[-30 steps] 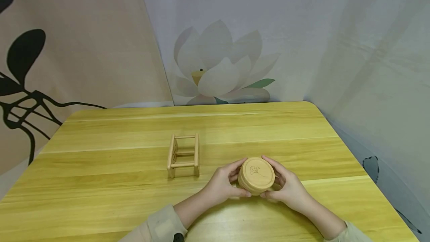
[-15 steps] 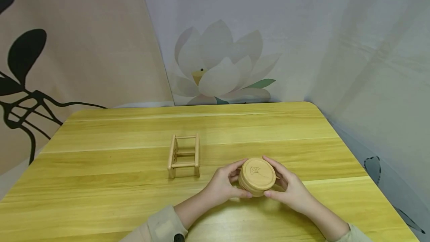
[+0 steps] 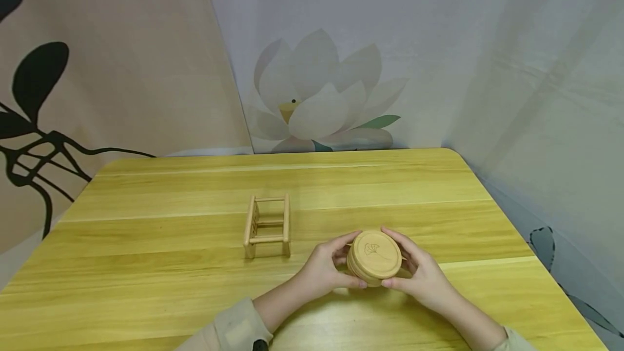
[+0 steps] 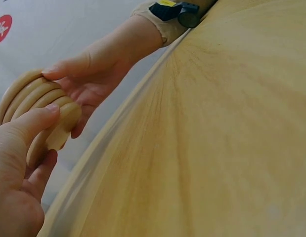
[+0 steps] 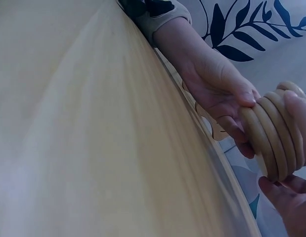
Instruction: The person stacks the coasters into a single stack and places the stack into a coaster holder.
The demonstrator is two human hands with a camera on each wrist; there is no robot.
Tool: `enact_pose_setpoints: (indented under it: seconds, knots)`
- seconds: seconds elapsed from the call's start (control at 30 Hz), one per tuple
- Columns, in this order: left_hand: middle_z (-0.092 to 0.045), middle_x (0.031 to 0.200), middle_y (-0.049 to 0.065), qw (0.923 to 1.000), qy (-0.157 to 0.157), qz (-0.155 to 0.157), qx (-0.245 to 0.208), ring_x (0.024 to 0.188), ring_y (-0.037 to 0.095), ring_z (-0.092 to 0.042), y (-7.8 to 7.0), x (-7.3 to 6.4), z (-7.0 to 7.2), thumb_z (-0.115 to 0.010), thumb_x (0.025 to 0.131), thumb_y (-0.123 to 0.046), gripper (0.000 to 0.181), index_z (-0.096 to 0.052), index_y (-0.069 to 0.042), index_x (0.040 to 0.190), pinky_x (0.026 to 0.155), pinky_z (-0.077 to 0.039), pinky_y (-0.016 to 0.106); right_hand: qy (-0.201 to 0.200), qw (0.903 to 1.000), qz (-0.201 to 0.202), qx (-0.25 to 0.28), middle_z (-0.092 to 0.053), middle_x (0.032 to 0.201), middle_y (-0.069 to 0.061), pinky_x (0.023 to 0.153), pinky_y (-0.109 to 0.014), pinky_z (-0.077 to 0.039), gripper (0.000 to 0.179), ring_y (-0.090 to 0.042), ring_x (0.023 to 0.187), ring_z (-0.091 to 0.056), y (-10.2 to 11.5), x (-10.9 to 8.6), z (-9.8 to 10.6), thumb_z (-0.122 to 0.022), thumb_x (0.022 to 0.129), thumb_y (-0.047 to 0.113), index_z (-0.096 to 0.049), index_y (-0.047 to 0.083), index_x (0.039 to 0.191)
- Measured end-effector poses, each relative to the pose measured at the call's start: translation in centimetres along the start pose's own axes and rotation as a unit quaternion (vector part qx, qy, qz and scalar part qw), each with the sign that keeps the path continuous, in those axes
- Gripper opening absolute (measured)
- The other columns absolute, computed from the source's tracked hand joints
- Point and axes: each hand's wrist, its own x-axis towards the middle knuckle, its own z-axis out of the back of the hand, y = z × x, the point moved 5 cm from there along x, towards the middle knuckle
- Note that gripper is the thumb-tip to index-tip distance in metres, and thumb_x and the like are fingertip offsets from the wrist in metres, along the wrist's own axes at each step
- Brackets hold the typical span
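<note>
Between my two hands is a stack of several round wooden coasters point(image 3: 376, 253), slightly tilted, its top one engraved with a leaf on a stem. My left hand point(image 3: 322, 271) grips the stack from the left, thumb at the near edge and fingers round the far side. From the right, my right hand point(image 3: 420, 275) holds it in the same way. In the left wrist view the coasters point(image 4: 36, 98) show edge-on, with thumbs from both hands on their rims. The right wrist view shows the coasters point(image 5: 271, 136) pressed together, the ones at one end slightly offset.
A small wooden rack point(image 3: 285, 220) with thin rails stands on the table to the left of my hands. The wooden table point(image 3: 161, 264) has rounded far corners. Behind it hangs a printed cloth point(image 3: 322, 69) with a lotus, and more cloth covers the sides.
The coaster stack and both hands shift very slightly to the right and nearer. The right thumb slides a little along the near edge. The rack stays in place.
</note>
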Motion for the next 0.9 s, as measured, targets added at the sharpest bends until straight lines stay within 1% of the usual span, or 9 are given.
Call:
enact_pose_setpoints:
  seconds: [0.17,0.27,0.4,0.5,0.57,0.7,0.8,0.9]
  knots:
    - [-0.057,0.122,0.002,1.0000,0.002,0.001,-0.003,0.108,0.015,-0.058,0.15,0.01,-0.02,-0.086,0.064,0.001,0.090,-0.044,-0.008,0.143,0.094,-0.046,0.025,-0.003,0.9999,0.007,0.009,-0.044,0.139,-0.021,0.094,-0.027,-0.046,0.088,-0.012,0.122,-0.049,0.15,0.02,-0.07,-0.079,0.072,-0.006,-0.035,0.009,0.148]
    - [-0.057,0.122,0.002,1.0000,0.005,-0.002,-0.002,0.108,0.015,-0.057,0.23,0.02,0.00,-0.087,0.064,0.000,0.091,-0.043,-0.008,0.143,0.094,-0.046,0.026,0.000,0.9998,0.008,0.019,-0.044,0.139,-0.022,0.094,-0.028,-0.046,0.086,-0.013,0.122,-0.049,0.24,0.03,-0.13,-0.077,0.074,-0.007,-0.035,0.008,0.148]
    - [-0.058,0.123,0.002,0.9998,0.013,-0.013,0.008,0.109,0.015,-0.057,0.25,0.02,0.00,-0.087,0.065,-0.002,0.091,-0.042,-0.006,0.143,0.093,-0.047,0.026,0.000,0.9994,0.008,0.033,-0.043,0.138,-0.024,0.095,-0.027,-0.046,0.083,-0.012,0.122,-0.048,0.34,0.01,-0.16,-0.075,0.077,-0.006,-0.033,0.006,0.148]
    - [-0.057,0.124,0.002,0.9997,0.013,-0.015,0.011,0.111,0.015,-0.056,0.22,0.04,0.03,-0.087,0.065,-0.003,0.090,-0.042,-0.006,0.143,0.094,-0.047,0.026,-0.005,0.9992,0.011,0.039,-0.042,0.138,-0.026,0.095,-0.026,-0.045,0.083,-0.011,0.122,-0.048,0.42,-0.01,-0.17,-0.074,0.077,-0.008,-0.032,0.005,0.148]
    - [-0.057,0.125,0.002,0.9999,0.010,-0.011,0.009,0.111,0.015,-0.056,0.18,0.04,0.04,-0.087,0.065,-0.003,0.089,-0.043,-0.007,0.143,0.094,-0.046,0.026,-0.009,0.9991,0.013,0.040,-0.042,0.138,-0.027,0.096,-0.025,-0.044,0.084,-0.011,0.123,-0.048,0.43,-0.01,-0.19,-0.074,0.076,-0.009,-0.032,0.004,0.148]
    - [-0.058,0.124,0.003,1.0000,-0.001,0.009,0.001,0.109,0.016,-0.058,0.15,-0.03,0.10,-0.087,0.065,-0.001,0.088,-0.045,-0.010,0.142,0.093,-0.047,0.025,-0.016,0.9989,0.009,0.044,-0.042,0.138,-0.026,0.096,-0.025,-0.044,0.086,-0.010,0.123,-0.047,0.27,-0.07,-0.25,-0.075,0.075,-0.010,-0.032,0.004,0.148]
    - [-0.058,0.124,0.005,0.9997,-0.006,0.024,-0.006,0.106,0.017,-0.060,0.21,-0.06,0.10,-0.086,0.064,0.000,0.088,-0.046,-0.011,0.142,0.091,-0.048,0.025,-0.016,0.9988,0.005,0.046,-0.043,0.140,-0.020,0.095,-0.025,-0.045,0.085,-0.009,0.124,-0.047,0.20,-0.11,-0.30,-0.075,0.075,-0.010,-0.032,0.004,0.147]
    - [-0.057,0.125,0.006,0.9994,-0.007,0.030,-0.013,0.105,0.018,-0.060,0.33,-0.04,0.11,-0.086,0.064,0.001,0.088,-0.046,-0.010,0.142,0.089,-0.049,0.025,-0.015,0.9987,0.002,0.049,-0.043,0.141,-0.017,0.095,-0.025,-0.045,0.083,-0.009,0.125,-0.046,0.21,-0.07,-0.34,-0.074,0.076,-0.009,-0.032,0.002,0.147]
